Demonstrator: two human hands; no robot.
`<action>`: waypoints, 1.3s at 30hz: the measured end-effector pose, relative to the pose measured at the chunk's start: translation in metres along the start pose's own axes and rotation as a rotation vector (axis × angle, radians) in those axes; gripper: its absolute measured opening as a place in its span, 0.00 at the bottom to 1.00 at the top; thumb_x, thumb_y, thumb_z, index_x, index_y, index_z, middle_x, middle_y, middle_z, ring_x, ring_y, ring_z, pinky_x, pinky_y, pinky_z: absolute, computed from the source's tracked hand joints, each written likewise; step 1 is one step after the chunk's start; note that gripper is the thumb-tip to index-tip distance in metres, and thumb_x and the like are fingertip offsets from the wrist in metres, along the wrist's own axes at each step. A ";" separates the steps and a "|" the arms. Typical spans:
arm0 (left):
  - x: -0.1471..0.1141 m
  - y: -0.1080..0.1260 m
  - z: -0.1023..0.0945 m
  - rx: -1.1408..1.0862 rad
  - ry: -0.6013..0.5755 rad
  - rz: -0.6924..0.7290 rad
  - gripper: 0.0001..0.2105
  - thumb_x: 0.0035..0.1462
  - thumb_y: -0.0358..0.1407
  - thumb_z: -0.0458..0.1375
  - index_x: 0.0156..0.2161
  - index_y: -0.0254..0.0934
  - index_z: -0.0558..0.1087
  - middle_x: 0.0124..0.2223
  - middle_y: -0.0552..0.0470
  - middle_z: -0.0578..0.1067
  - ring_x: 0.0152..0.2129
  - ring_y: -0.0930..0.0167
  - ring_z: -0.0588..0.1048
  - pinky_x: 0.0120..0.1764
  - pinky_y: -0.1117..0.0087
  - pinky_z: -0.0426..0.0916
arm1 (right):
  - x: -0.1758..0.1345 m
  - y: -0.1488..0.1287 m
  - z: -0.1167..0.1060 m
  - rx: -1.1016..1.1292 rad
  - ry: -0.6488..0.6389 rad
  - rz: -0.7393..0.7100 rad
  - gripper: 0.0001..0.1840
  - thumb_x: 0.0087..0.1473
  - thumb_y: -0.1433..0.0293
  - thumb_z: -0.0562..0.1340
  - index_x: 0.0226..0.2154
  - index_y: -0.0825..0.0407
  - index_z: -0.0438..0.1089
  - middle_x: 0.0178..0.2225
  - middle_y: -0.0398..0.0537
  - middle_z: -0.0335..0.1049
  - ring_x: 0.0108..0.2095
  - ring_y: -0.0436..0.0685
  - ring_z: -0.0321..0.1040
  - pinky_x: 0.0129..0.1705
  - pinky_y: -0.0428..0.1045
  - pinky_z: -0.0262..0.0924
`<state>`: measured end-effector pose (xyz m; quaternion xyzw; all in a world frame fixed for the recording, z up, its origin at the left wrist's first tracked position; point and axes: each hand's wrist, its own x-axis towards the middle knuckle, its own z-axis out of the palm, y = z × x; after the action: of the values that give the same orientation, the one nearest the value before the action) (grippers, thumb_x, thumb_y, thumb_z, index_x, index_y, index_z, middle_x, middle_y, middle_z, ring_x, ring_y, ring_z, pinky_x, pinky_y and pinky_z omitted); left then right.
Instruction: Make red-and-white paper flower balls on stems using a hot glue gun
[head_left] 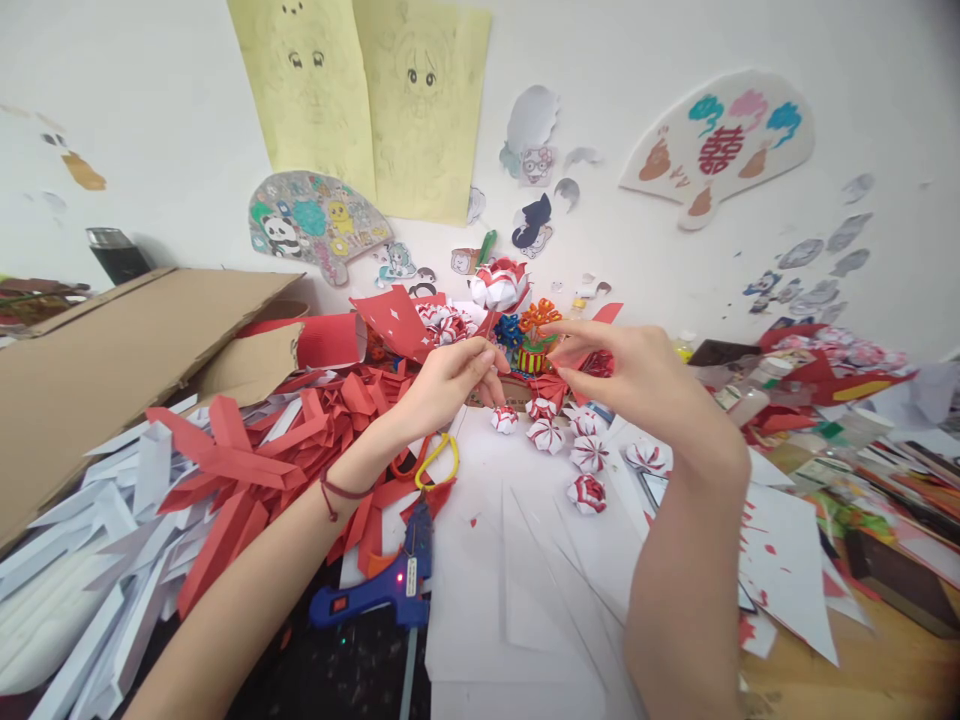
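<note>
My left hand (466, 372) is closed, its thumb against its fingers, round the thin stem of a red-and-white paper flower (501, 286). The bloom stands upright just above this hand. To its right, my right hand (611, 362) holds nothing that I can see; thumb and forefinger are apart, pointing left. Below both hands, several small red-and-white paper balls (589, 455) lie on white paper sheets (487, 580). A blue glue gun (382, 590) with a lit red light rests near my left forearm, beside yellow-handled scissors (437, 462).
Folded red paper strips (240, 450) and white paper strips (112, 560) are heaped at left, before a cardboard box (112, 370). More paper flowers in red wrapping (394, 320) stand by the wall. Papers and pens clutter the right; a black bottle (118, 258) stands far left.
</note>
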<state>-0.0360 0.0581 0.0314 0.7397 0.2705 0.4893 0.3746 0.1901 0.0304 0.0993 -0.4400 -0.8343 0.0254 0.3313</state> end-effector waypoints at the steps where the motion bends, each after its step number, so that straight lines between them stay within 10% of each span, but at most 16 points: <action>1: 0.000 0.000 0.000 -0.005 -0.001 -0.004 0.16 0.69 0.45 0.51 0.40 0.33 0.70 0.27 0.48 0.79 0.25 0.71 0.78 0.32 0.71 0.73 | 0.000 0.000 0.000 -0.006 0.016 0.011 0.21 0.55 0.74 0.64 0.51 0.45 0.77 0.38 0.44 0.83 0.36 0.57 0.79 0.39 0.50 0.69; 7: 0.001 -0.001 -0.001 -0.011 0.000 -0.025 0.15 0.68 0.44 0.52 0.40 0.33 0.71 0.29 0.47 0.80 0.24 0.71 0.78 0.32 0.72 0.73 | 0.000 0.001 -0.001 0.021 0.029 0.107 0.20 0.66 0.67 0.55 0.55 0.49 0.75 0.26 0.43 0.81 0.17 0.51 0.69 0.27 0.49 0.66; 16: -0.001 0.000 0.002 -0.063 0.001 -0.078 0.17 0.66 0.46 0.55 0.42 0.32 0.73 0.31 0.45 0.82 0.25 0.70 0.80 0.32 0.71 0.75 | 0.002 0.002 0.002 -0.023 0.106 0.017 0.14 0.58 0.72 0.63 0.46 0.49 0.80 0.37 0.47 0.83 0.36 0.59 0.80 0.42 0.51 0.71; 22: 0.000 -0.001 0.001 -0.073 0.030 -0.054 0.17 0.64 0.47 0.57 0.43 0.32 0.75 0.32 0.44 0.82 0.24 0.70 0.80 0.32 0.71 0.75 | 0.001 0.001 0.002 -0.019 0.129 0.023 0.06 0.56 0.65 0.68 0.31 0.48 0.81 0.29 0.44 0.82 0.28 0.56 0.77 0.32 0.49 0.67; 26: 0.001 0.000 0.000 -0.074 0.029 -0.041 0.18 0.65 0.47 0.57 0.43 0.32 0.75 0.31 0.45 0.82 0.24 0.70 0.80 0.32 0.71 0.75 | 0.001 0.001 0.003 -0.028 0.113 0.027 0.19 0.60 0.59 0.65 0.22 0.48 0.77 0.20 0.43 0.76 0.20 0.52 0.70 0.26 0.49 0.60; 39: 0.001 -0.002 0.001 -0.133 -0.043 -0.018 0.22 0.65 0.55 0.54 0.40 0.34 0.67 0.31 0.43 0.82 0.25 0.68 0.80 0.33 0.68 0.76 | 0.021 -0.018 0.048 0.178 0.145 0.038 0.13 0.59 0.59 0.65 0.41 0.48 0.82 0.39 0.48 0.83 0.33 0.58 0.76 0.38 0.53 0.67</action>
<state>-0.0352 0.0600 0.0299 0.7211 0.2359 0.4867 0.4330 0.1414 0.0474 0.0787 -0.4254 -0.7940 0.0735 0.4280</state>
